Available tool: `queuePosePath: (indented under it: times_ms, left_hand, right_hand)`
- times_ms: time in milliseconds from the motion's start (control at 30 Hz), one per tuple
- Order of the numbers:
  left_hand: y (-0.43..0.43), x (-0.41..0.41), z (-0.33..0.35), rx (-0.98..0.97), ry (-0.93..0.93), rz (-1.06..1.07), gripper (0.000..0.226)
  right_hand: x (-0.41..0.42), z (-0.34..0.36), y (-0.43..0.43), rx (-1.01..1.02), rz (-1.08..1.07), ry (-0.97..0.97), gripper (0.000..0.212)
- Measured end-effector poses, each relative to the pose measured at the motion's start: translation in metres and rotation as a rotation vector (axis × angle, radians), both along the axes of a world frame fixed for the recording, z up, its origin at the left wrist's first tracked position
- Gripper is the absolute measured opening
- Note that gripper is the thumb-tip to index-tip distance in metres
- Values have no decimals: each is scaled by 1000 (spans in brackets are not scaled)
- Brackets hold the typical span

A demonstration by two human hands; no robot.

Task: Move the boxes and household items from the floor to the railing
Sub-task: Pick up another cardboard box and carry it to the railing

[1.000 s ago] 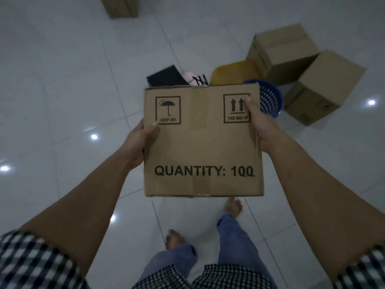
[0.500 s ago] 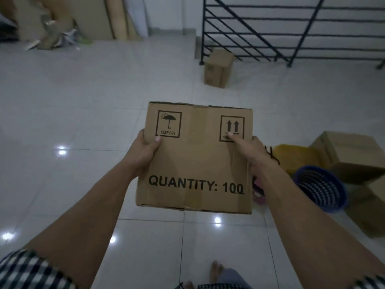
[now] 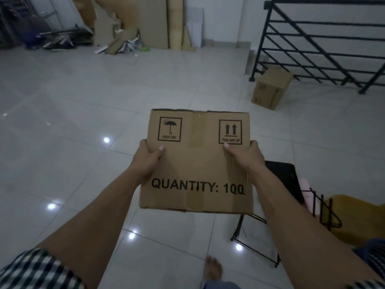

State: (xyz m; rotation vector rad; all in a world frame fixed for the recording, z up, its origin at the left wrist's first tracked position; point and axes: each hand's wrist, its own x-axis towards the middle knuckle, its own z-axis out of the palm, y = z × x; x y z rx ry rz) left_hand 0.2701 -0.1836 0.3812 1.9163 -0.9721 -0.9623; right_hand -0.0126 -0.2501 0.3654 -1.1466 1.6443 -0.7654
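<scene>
At the near edge a checked sleeve (image 3: 31, 270) shows on the left and a bare foot (image 3: 212, 270) stands on the pale tiled floor (image 3: 83, 142). Both forearms reach forward to a cardboard box (image 3: 198, 170) held in the air at the middle of the view, clear of the floor. The left hand (image 3: 145, 159) grips its left edge with the thumb laid across the printed face, and the right hand (image 3: 243, 157) grips its right edge the same way, thumb just under the "THIS WAY UP" mark. The face also reads "KEEP DRY" and "QUANTITY: 100", with a strip of tape down its middle. On the floor to the near right lie a black wire rack (image 3: 260, 243), a flat black item (image 3: 285, 180), something pink (image 3: 308, 192) and a yellow item (image 3: 354, 217), close together and partly hidden by the right arm. Farther off on the right, a second box (image 3: 270, 88) sits on the floor just beside the foot of the black railing (image 3: 325, 44). Against the far wall lean tall cardboard sheets (image 3: 154, 24), with dark clutter (image 3: 52, 36) to their left.
</scene>
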Motion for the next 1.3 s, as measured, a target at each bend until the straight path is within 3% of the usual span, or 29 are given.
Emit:
queuePosePath:
  times_ms: [367,867,1033,1300]
  left_hand:
    - [-153,31,-9,9,15,77,52]
    - [-467,96,-40,49,57,-231,60]
    - [-570,72,-39,56,80,-361,60]
    - [-730,-33,-50,66,91,-563,58]
  right_hand:
    - [42,4,-163,-4,63,77,75]
    - [94,-14,-394,76,-231,58,69]
    - [73,-14,-460,84,-361,48,68]
    - [-18,-28,-568,61,-552,-18,67]
